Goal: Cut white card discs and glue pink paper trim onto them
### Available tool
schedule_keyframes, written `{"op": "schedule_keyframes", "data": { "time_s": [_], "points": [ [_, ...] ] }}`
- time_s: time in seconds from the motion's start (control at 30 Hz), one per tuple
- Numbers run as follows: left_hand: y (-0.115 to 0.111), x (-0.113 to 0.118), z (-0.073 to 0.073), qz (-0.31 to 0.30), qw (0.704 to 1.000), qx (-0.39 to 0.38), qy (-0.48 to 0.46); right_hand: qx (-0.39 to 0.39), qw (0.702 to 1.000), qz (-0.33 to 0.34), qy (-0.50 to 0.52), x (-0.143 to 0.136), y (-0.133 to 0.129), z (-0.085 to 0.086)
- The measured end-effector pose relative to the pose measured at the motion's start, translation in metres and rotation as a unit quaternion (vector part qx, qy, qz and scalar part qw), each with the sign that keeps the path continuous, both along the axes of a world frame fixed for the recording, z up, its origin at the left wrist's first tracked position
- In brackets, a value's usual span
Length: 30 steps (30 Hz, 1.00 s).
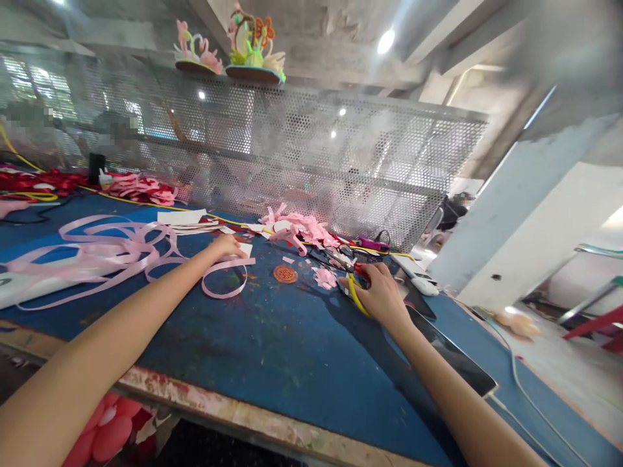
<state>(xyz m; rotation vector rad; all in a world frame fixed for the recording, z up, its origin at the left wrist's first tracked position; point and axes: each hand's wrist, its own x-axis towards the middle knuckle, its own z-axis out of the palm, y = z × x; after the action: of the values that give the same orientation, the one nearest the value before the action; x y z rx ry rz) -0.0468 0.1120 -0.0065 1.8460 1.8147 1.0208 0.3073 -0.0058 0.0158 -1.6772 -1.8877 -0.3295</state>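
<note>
From where I stand, the right hand is closed around a pair of scissors, fingers wrapped at the yellow and red handles. The scissors lie at the left side of that hand, low over the blue worktop. Their blades point away to the far left, toward a heap of pink scraps, so the long axis slants from near right to far left. How widely the blades are parted is too small for me to tell.

Across to the left, the left hand is low over the worktop, fingers bent downward and toward the right. A small white card shows just at its fingertips, and a pink ribbon runs right beside them. I cannot tell whether the fingers pinch either one or merely rest there.

The ribbon's loose end points right, toward the scissors but well apart from them. Near the left hand it curls in a single round loop; farther left, it spreads into wide, tangled coils whose length runs mainly left to right.

Between the two hands sits a round orange-brown disc, with a little pink clump between it and the scissors.
</note>
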Motion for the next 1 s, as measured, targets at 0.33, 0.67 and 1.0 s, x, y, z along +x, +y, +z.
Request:
{"op": "schedule_keyframes", "data": {
  "time_s": [0.33,0.67,1.0],
  "points": [
    [-0.009,0.019,0.025,0.041,0.988,0.14,-0.059,0.004,1.0,-0.001,0.002,0.001,-0.001,0.0],
    [-0.124,0.127,0.023,-0.472,0.868,0.13,0.075,-0.031,0.998,-0.018,0.061,0.006,0.006,0.003],
    [-0.134,0.14,0.018,-0.513,0.856,-0.041,0.05,-0.017,0.997,-0.017,0.072,0.01,0.008,0.001]
  ]
}}
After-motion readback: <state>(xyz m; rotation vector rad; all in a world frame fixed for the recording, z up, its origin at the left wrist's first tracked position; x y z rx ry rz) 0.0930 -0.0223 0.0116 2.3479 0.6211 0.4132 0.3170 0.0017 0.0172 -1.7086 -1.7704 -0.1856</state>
